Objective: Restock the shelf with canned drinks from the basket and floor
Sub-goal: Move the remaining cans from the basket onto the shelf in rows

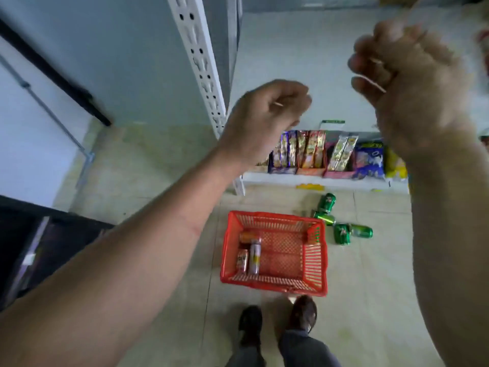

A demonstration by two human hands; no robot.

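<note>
A red plastic basket (315, 263) stands on the tiled floor in front of my feet. Three cans lie in its left side: an orange can (247, 237), a silver can (255, 256) and a red-orange can (242, 260). Several green cans (342, 233) lie on the floor just right of and behind the basket. My left hand (264, 115) is raised above the floor, fingers curled, nothing visible in it. My right hand (404, 83) is raised higher at the upper right, also curled into a loose fist and blurred. Both hands are far above the cans.
A white shelf upright (201, 62) with slots rises at the upper middle. The bottom shelf (317, 181) holds boxes of snack packets (309, 152). My two shoes (277, 321) stand just before the basket. A dark counter edge is at the left.
</note>
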